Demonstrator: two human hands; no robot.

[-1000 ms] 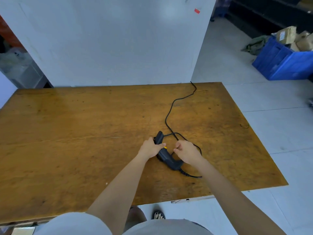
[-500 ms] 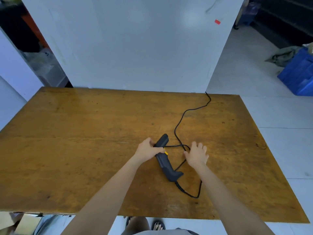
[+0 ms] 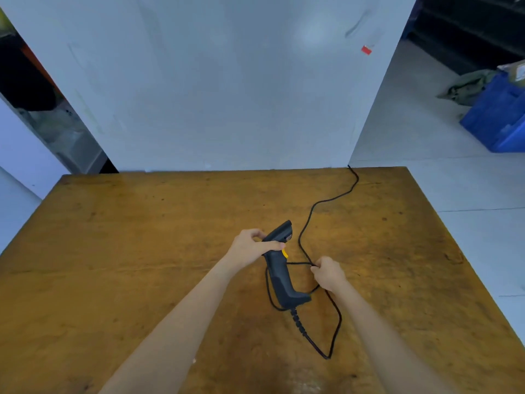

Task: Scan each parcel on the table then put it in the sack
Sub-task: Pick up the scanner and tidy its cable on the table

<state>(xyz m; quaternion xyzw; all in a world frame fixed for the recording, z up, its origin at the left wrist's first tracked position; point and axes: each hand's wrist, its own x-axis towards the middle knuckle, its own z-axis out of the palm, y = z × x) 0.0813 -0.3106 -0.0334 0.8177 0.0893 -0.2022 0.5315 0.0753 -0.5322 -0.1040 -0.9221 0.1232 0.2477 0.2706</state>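
A black handheld scanner [image 3: 281,277] with a yellow trigger lies on the wooden table [image 3: 119,251], its head pointing away from me. My left hand [image 3: 251,247] grips the scanner near its head, thumb across the top. My right hand [image 3: 328,273] pinches the black cable [image 3: 308,217] where it loops around the scanner's handle. The cable runs from the handle's base, loops toward me, then trails off the table's far right corner. No parcel or sack is in view.
A pale wall panel [image 3: 227,95] stands right behind the table's far edge. A blue crate [image 3: 500,118] with a cardboard box sits on the floor at the far right. Dark shelving [image 3: 477,27] fills the top right corner.
My right hand went from lying flat on the table to pinching the cable loop. The left hand keeps its hold on the scanner. The camera view tilted upward.
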